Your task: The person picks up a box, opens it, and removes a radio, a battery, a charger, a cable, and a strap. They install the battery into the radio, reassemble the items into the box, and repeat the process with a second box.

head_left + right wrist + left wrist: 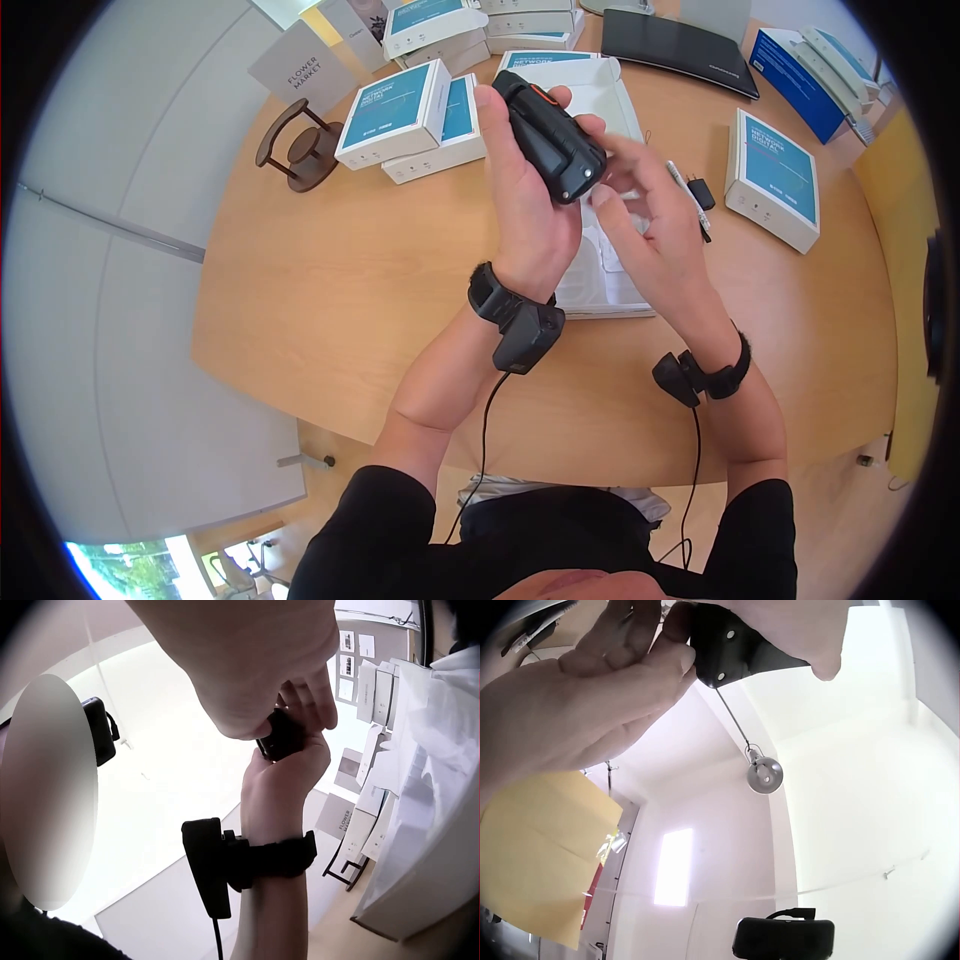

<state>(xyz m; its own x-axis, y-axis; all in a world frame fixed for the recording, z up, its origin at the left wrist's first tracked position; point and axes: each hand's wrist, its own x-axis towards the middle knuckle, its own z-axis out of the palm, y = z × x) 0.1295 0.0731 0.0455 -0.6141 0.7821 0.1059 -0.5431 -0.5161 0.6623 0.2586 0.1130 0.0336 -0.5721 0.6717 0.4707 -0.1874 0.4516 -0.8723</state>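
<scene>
A black handheld device (548, 140) with an orange button is held above the wooden table (330, 290). My left hand (520, 195) grips it from the left side, fingers and thumb curled round its body. My right hand (640, 205) touches its lower end with the fingertips (598, 196). In the left wrist view the device's black underside (731, 649) shows two screws, with fingers (615, 682) against it. In the right wrist view the device (281, 735) sits between both hands, mostly hidden.
An open white box (600, 270) lies under the hands. Several white and blue boxes (392, 112) stand at the back, one (772, 180) to the right. A black pen and adapter (697, 195), a black laptop (680, 52) and a wooden stand (298, 150) are nearby.
</scene>
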